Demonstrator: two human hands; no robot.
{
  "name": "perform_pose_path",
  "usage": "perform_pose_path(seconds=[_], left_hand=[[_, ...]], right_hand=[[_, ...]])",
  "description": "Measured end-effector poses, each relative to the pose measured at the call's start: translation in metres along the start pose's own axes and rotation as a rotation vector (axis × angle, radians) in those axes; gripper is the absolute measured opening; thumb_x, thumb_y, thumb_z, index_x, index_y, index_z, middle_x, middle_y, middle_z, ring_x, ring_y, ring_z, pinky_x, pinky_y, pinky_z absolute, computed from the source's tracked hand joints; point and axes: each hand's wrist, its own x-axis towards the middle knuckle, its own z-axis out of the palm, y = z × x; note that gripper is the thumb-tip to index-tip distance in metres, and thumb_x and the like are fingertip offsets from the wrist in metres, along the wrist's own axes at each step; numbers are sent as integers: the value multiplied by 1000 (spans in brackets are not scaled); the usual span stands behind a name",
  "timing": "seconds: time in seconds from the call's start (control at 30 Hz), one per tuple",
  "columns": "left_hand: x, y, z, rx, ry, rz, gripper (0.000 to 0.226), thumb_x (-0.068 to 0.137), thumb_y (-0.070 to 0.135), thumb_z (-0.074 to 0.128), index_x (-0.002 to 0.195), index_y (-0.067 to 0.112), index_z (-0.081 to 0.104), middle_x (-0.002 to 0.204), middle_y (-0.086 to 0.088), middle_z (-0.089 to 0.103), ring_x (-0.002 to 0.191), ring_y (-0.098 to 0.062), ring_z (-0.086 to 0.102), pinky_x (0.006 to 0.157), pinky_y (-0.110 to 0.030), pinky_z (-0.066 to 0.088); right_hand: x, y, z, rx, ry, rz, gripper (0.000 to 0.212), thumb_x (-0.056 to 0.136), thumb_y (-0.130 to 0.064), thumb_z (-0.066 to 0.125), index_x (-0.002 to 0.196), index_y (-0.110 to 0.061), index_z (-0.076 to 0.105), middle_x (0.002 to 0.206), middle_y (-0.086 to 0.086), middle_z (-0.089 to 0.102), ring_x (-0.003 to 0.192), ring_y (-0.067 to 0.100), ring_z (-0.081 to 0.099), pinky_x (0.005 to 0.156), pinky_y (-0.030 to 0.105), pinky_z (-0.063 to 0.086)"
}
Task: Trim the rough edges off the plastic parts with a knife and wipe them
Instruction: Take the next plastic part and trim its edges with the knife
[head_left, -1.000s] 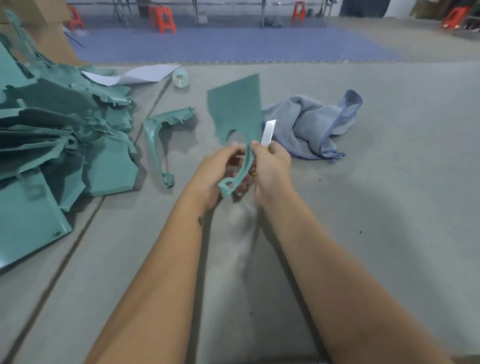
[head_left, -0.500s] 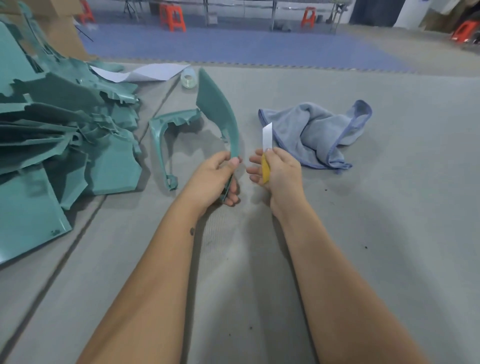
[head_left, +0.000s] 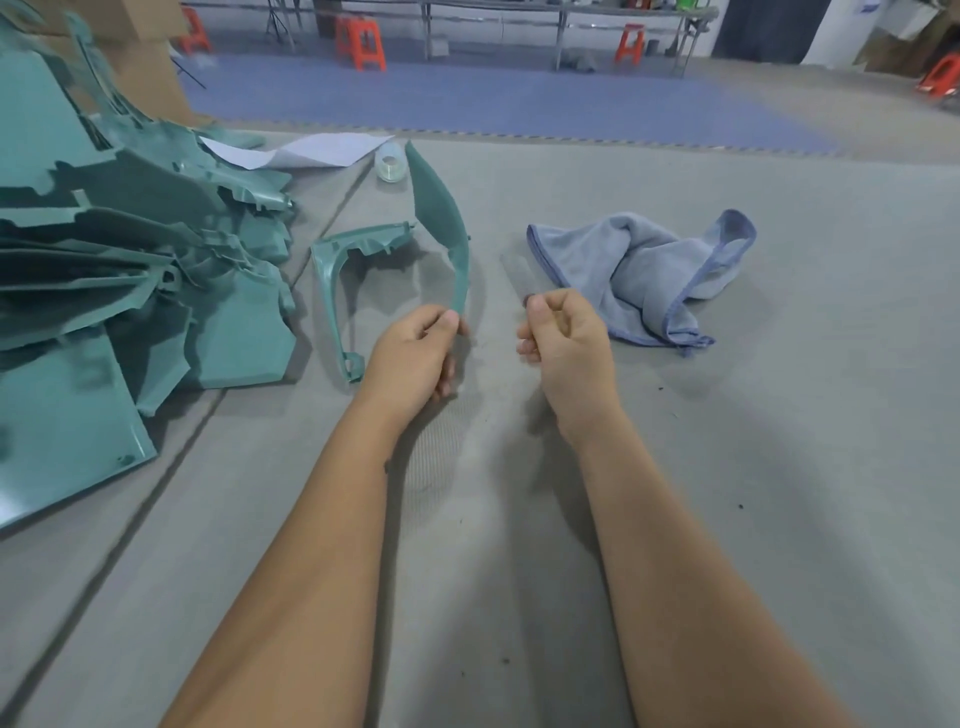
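Grey felt-like matting covers the bench, with a jagged heap of teal plastic parts at 9 o'clock and a crumpled blue microfibre cloth at 2 o'clock. Left hand pinches the thin stem of a curved, matte teal plastic part standing upright at centre. Right hand is curled round a knife whose blade is just a blur.

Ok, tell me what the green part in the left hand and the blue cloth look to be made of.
Green part: seemingly moulded plastic with a matte, finely textured face; it holds a thin curved shape unsupported, gripped by the left hand.
Blue cloth: probably microfibre or terry, since it lies crumpled in soft folds with a fuzzy nap and stitched edge.
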Motion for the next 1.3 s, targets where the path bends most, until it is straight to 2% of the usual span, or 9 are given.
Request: perform_pose_path(seconds=[0.13, 0.27, 0.33, 0.43, 0.57, 0.7, 1.03, 1.13, 1.3], left_hand=[[2, -2, 3, 19, 1, 11, 27, 98, 30, 45, 82, 20, 64, 43, 12, 42, 41, -9, 38, 48, -26, 32], [5, 0, 2, -27, 9, -68, 29, 95, 23, 43, 74, 16, 63, 46, 7, 40, 38, -7, 34, 44, -25, 27], [5, 0, 0, -50, -3, -81, 29, 93, 21, 43, 70, 16, 60, 46, 6, 40, 39, -8, 33, 43, -25, 27], [5, -3, -3, -24, -27, -45, 33, 98, 24, 41, 71, 16, 58, 46, 9, 44, 40, -7, 37, 44, -23, 30], [3, -8, -4, 89, -19, 86, 33, 100, 27, 39, 73, 16, 54, 54, 7, 46, 46, -6, 39, 49, -23, 33], [-1, -9, 1, 353, 11, 184, 31, 99, 29, 41, 73, 19, 52, 63, 6, 50, 54, -6, 42, 51, -26, 30], [0, -7, 4, 475, -14, 153, 31, 98, 31, 44, 72, 21, 58, 67, 6, 58, 61, -12, 51, 54, -28, 33], [2, -7, 4, 426, -19, 136, 32, 97, 29, 43, 70, 23, 58, 66, 4, 59, 61, -13, 52, 56, -29, 34], [2, -5, 4, 157, -10, 28, 30, 92, 21, 42, 71, 22, 63, 52, 9, 49, 44, -5, 40, 49, -27, 32]], right_hand=[[-4, 1, 3, -117, 24, -138, 26, 100, -28, 49, 75, -26, 52, 56, -2, 52, 51, 11, 44, 54, 29, 39], [-1, 1, 6, 19, -14, 91, 44, 103, -40, 37, 81, -20, 70, 65, -2, 44, 59, 8, 40, 61, 24, 33], [0, 1, 4, 27, -69, 175, 39, 103, -34, 41, 82, -19, 72, 69, -6, 44, 63, 5, 40, 63, 22, 30], [1, -1, 3, 19, -86, 153, 27, 100, -24, 48, 78, -22, 64, 61, -17, 45, 63, 2, 39, 62, 20, 30], [-3, -4, 4, -1, -135, 60, 25, 101, -22, 48, 77, -20, 56, 62, -6, 58, 53, 6, 47, 57, 20, 42], [-6, -3, 7, 49, -182, 114, 25, 101, -21, 49, 77, -17, 54, 49, -3, 50, 41, 8, 37, 40, 17, 31], [-4, 2, 10, -20, -196, 163, 34, 96, -21, 51, 64, -17, 61, 42, -6, 46, 39, 6, 36, 41, 17, 28], [-2, 5, 9, -72, -170, 160, 35, 93, -21, 51, 59, -20, 58, 43, -6, 46, 42, 7, 38, 49, 24, 29], [0, 9, 9, -93, -177, 132, 37, 88, -27, 51, 52, -25, 60, 47, -8, 42, 53, 15, 37, 58, 34, 30]])
